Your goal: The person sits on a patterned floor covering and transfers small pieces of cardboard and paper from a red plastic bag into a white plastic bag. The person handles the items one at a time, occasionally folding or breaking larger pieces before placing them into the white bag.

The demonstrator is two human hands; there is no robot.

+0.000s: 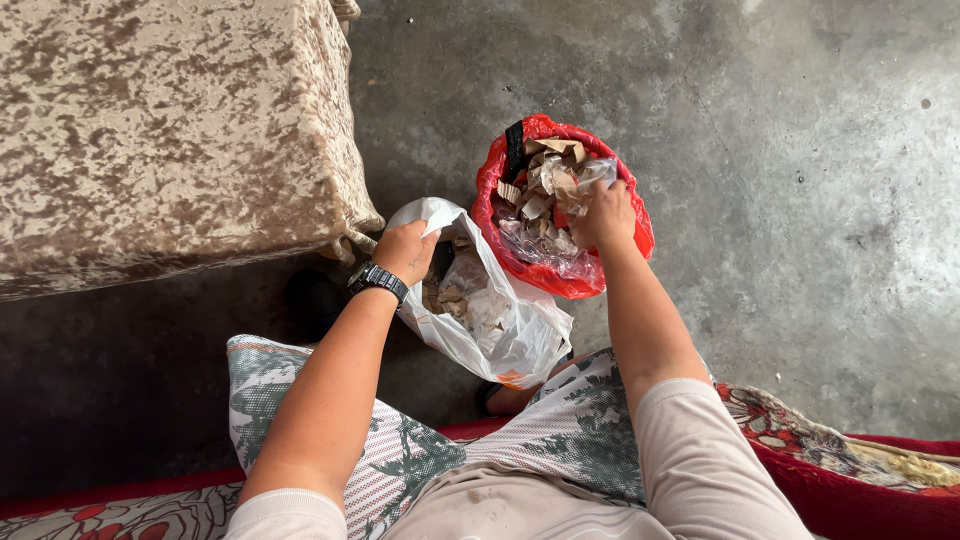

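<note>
Floor: bare grey concrete floor (800, 200), stained, with both bags standing on it.
Couch: velvet-covered couch (160, 130) fills the upper left, its corner just beside the white bag.
Left hand: left hand (405, 252) reaches forward from a bent elbow, fingers curled over the white bag (500, 330) rim, pinching it open; a black watch (377, 279) sits on the wrist.
Right hand: right hand (603, 215) stretches out, palm down, fingers closed on the paper scraps (545, 180) inside the red bag (560, 275).
Bags: white bag leans against the red bag, touching it; both hold crumpled brown and pale scraps.
Seat: patterned cushion (860, 450) with red edge under the person's knees.
</note>
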